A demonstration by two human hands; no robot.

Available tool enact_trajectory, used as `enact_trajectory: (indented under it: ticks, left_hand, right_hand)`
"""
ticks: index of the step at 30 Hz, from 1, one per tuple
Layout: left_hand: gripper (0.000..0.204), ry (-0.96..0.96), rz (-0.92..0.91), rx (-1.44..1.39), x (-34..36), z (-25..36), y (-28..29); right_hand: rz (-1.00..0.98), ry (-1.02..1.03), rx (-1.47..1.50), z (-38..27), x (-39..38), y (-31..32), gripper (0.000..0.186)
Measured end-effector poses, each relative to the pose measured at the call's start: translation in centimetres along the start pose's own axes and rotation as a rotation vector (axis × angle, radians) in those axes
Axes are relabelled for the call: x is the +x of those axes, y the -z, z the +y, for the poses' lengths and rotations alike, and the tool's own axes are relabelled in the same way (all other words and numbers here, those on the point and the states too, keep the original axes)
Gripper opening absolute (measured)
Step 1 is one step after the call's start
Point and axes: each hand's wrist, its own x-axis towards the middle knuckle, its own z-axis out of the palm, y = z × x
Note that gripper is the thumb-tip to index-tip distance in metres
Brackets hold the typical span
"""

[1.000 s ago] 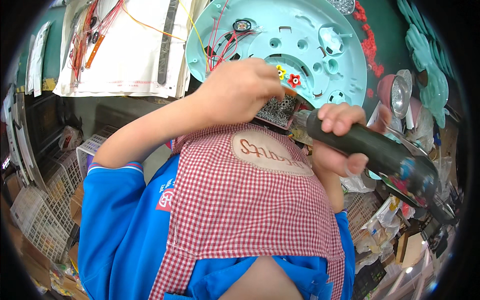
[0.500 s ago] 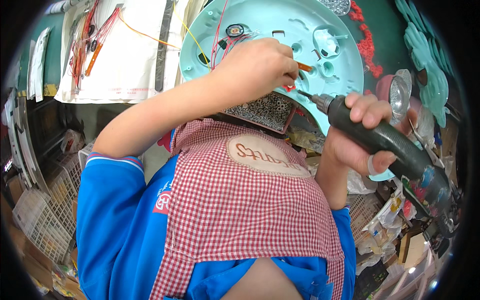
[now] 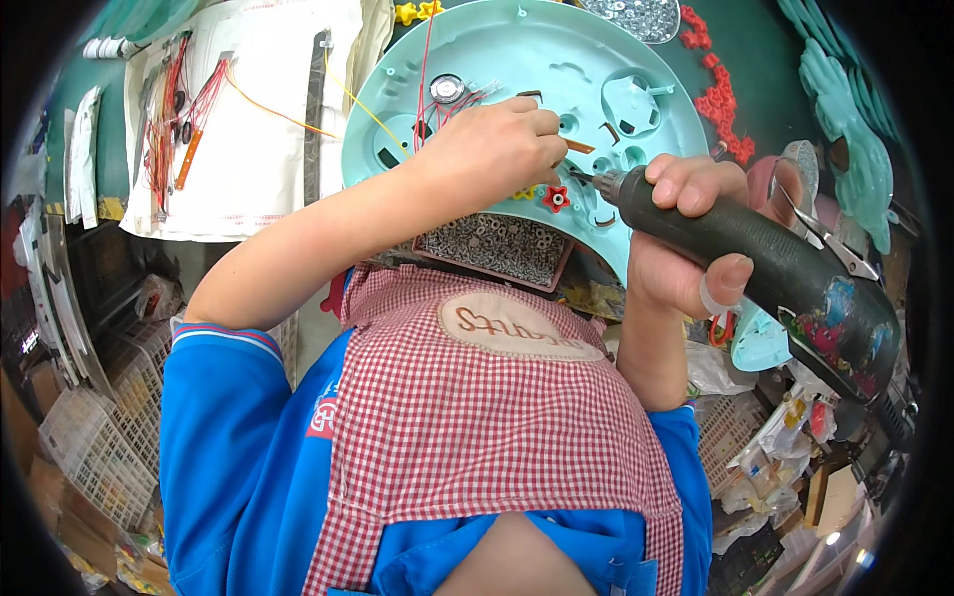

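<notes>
My right hand [image 3: 691, 233] is wrapped round a dark electric screwdriver [image 3: 740, 248], its bit pointing left over the turquoise plastic shell [image 3: 517, 50]. Close to the bit's tip, the fingers of my left hand [image 3: 507, 144] are pinched together; what they hold, if anything, is hidden. An orange strip [image 3: 580, 146] shows just beyond these fingers. Below them, a red star-shaped piece [image 3: 556, 200] and a yellow piece [image 3: 524, 193] sit in the shell near its front edge. A round speaker [image 3: 447, 89] with red wires lies on the shell beyond my left wrist.
A tray [image 3: 558, 276] of small screws stands between the shell and my apron. Left lies white sheeting [image 3: 273, 70] with bundled wires [image 3: 164, 129]. Red pieces [image 3: 725, 109], turquoise parts [image 3: 845, 159] and a metal bowl [image 3: 792, 189] are at right. Scissors [image 3: 845, 256] show behind the screwdriver.
The screwdriver bit has come farther over the shell, nearer my left fingertips. The red star piece shows more fully below my left hand. The whole view has shifted slightly.
</notes>
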Motion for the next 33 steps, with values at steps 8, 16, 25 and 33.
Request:
enact_trajectory:
  ticks: [8,16,25,33]
  left_hand:
    - [0.019,-0.152,0.081,0.177,0.2,1.0,0.6]
    - [0.019,-0.115,0.145,0.163,0.2,1.8,0.7]
    - [0.022,0.222,0.087,-0.127,0.1,2.9,1.0]
    - [0.011,0.230,-0.145,-0.268,0.5,2.5,-0.6]
  right_hand:
    - [-0.216,0.085,0.156,0.1,0.4,0.3,0.076]
    - [-0.243,0.104,0.190,-0.4,0.8,0.2,0.077]
    - [-0.114,0.074,0.094,-0.5,-0.3,1.6,0.074]
    - [-0.031,0.047,-0.028,-0.9,-1.8,2.3,0.081]
